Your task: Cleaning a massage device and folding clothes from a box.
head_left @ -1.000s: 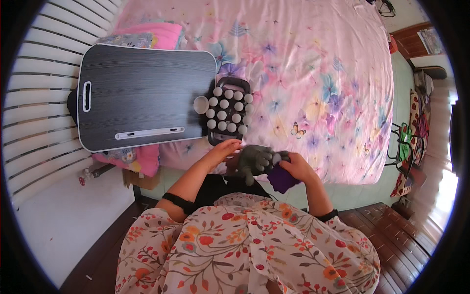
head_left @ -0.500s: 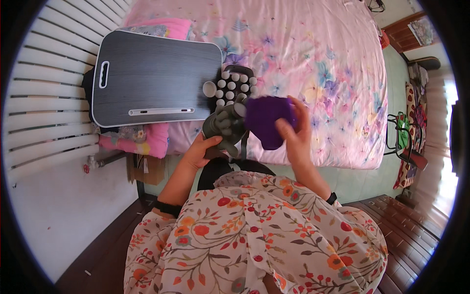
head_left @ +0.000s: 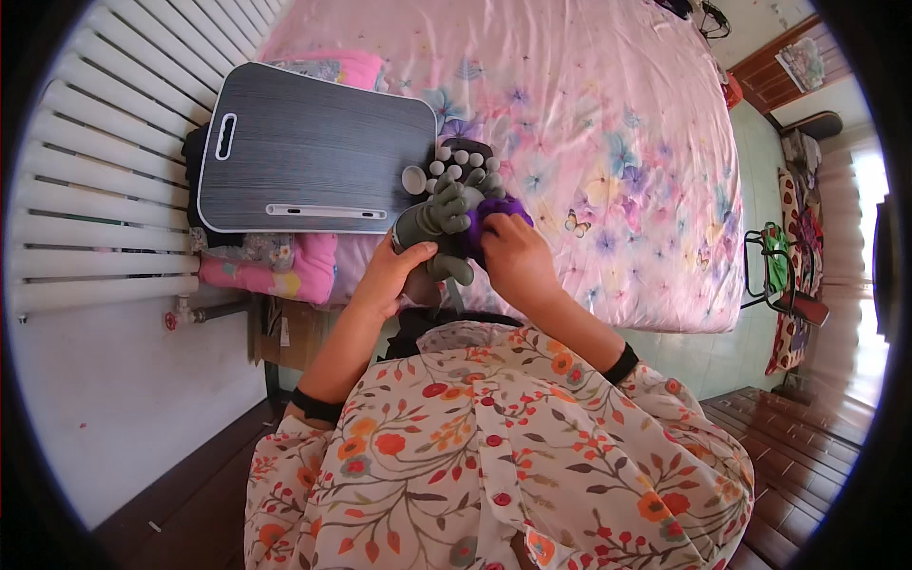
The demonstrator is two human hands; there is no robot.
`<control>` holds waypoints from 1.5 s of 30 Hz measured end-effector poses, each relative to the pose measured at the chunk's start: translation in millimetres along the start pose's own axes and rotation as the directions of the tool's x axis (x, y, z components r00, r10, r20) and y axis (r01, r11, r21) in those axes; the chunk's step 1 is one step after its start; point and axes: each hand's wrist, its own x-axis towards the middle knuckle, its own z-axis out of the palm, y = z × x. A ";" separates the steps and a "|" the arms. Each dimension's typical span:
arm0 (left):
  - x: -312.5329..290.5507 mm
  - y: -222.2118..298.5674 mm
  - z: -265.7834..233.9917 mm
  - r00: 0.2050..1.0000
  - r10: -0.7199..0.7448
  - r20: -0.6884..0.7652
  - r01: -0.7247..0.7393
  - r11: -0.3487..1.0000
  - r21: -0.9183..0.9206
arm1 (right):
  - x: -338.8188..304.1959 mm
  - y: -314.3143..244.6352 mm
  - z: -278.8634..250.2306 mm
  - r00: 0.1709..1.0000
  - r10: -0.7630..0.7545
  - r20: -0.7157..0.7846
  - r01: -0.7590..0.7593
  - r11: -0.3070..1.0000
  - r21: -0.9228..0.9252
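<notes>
My left hand point(head_left: 392, 274) is closed round the lower part of a grey hand-shaped model point(head_left: 443, 211) with thick, finger-like parts. These parts point up and away from me, and a thumb-like one sticks out to the right below. In my right hand point(head_left: 518, 261) a purple cloth point(head_left: 498, 209) is bunched up, pressed against the right side of the grey model. My right fingertips are partly hidden in the cloth. Just beyond the model lies a black object with several pale round knobs point(head_left: 462, 158), partly covered. A small pale round cup-like piece point(head_left: 414, 180) is beside it.
A grey lap desk point(head_left: 318, 152) with a white rim lies to the left on pink folded bedding point(head_left: 313, 271). The bed's flowered pink sheet point(head_left: 589, 123) spreads ahead and right. A white slatted radiator point(head_left: 114, 228) stands at the left; a black-framed chair point(head_left: 768, 266) is far right.
My right hand has brought the purple cloth left and bunched it against the grey model. Before, the cloth hung spread out, apart to the right. My left hand keeps its hold.
</notes>
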 end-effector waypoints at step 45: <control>-38.6 24.0 0.1 1.000 0.017 -0.003 -0.017 0.993 0.116 | 10.6 24.3 -53.8 0.825 0.494 0.276 -0.433 0.239 0.869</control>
